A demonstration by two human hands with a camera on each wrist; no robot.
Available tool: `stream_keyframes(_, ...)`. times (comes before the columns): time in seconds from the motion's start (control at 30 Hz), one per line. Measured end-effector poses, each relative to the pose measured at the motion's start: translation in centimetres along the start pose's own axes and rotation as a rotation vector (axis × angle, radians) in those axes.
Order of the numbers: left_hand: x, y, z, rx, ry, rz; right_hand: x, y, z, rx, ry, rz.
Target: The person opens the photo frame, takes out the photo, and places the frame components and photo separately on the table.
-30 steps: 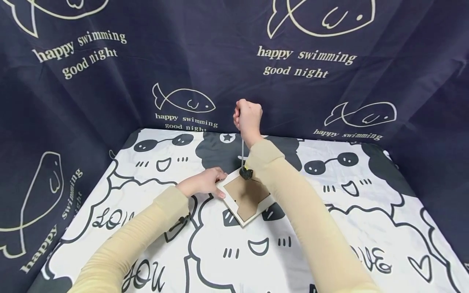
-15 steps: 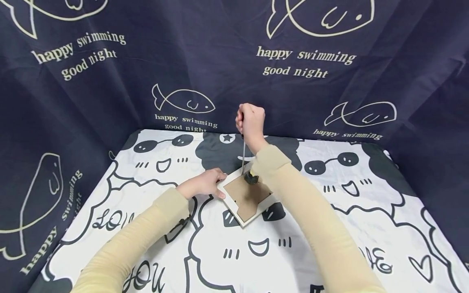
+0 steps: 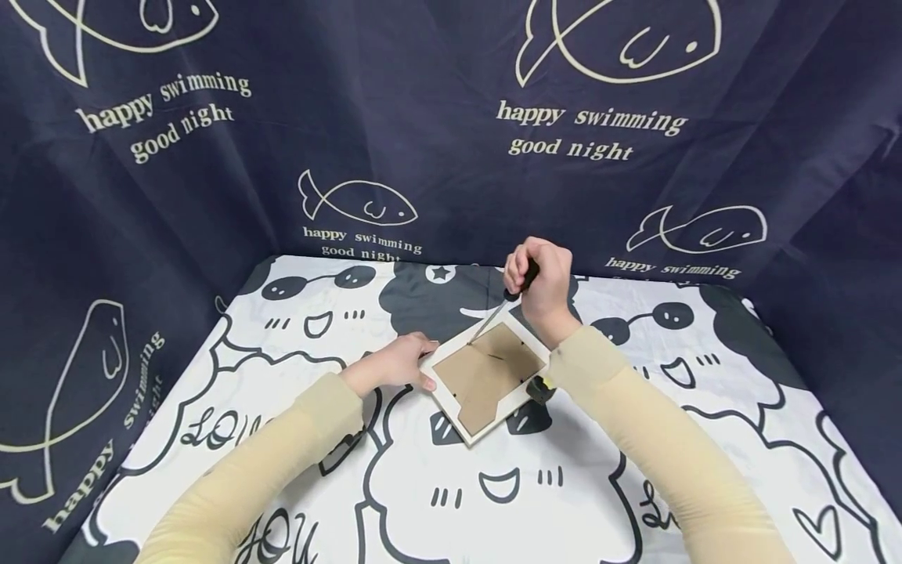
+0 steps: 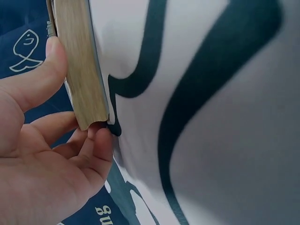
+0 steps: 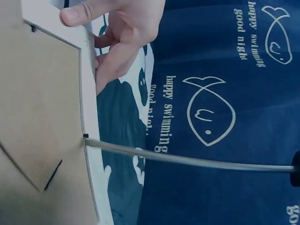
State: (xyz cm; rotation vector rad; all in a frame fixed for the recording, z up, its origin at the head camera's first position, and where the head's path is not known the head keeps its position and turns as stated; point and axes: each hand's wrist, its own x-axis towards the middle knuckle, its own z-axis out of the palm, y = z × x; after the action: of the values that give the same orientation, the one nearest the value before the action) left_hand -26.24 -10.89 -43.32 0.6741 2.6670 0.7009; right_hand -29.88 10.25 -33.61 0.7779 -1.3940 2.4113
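Observation:
A white picture frame [image 3: 447, 398] lies on the table with its brown backing board [image 3: 482, 384] facing up. My left hand [image 3: 400, 362] pinches its left corner. In the left wrist view, the thumb is on the back side and the fingers curl under the wooden edge. My right hand [image 3: 546, 278] grips the black handle of a screwdriver [image 3: 491, 319], which leans with its tip down at the frame's upper-left inner edge. In the right wrist view, the screwdriver's shaft [image 5: 197, 161] ends at a small black tab [image 5: 85, 136] on that edge.
Several black tabs sit round the backing board, and a dark slit marks its middle. A white cloth [image 3: 557, 525] with black cartoon drawings covers the table. A dark blue fish-print curtain [image 3: 451, 117] hangs behind. A small black device [image 3: 540, 389] is at the right wrist.
My right hand has moved right and down, tilting the screwdriver from nearly upright to a rightward slant. The left hand keeps its grip on the frame. The head view has shifted slightly.

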Motion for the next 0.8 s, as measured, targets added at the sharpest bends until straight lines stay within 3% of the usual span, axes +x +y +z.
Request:
stream_keyframes(0.17,-0.7,0.0,0.6,0.006,0.061,0.002,-0.4,-2.4,-0.3,-0.047,-0.052,-0.085)
stream_keyframes(0.3,-1.7,0.3,1.2,0.056,0.124,-0.023,-0.2,-4.5,-0.3,-0.206,-0.087,-0.131)
stream_keyframes(0.4,-2.8,1.0,1.7,0.126,0.204,-0.033,0.0,-5.7,-0.6,-0.457,-0.098,-0.123)
stream_keyframes(0.5,-4.0,2.3,2.2,0.194,0.269,-0.001,0.2,-6.0,-1.4,-0.737,-0.121,-0.130)
stream_keyframes(0.63,-5.7,4.3,3.0,0.232,0.270,0.073,0.6,-5.4,-2.9,-1.061,-0.198,-0.187)
stream_keyframes(0.8,-7.0,6.3,4.2,0.290,0.248,0.128,1.1,-3.9,-5.0,-1.338,-0.384,-0.188)
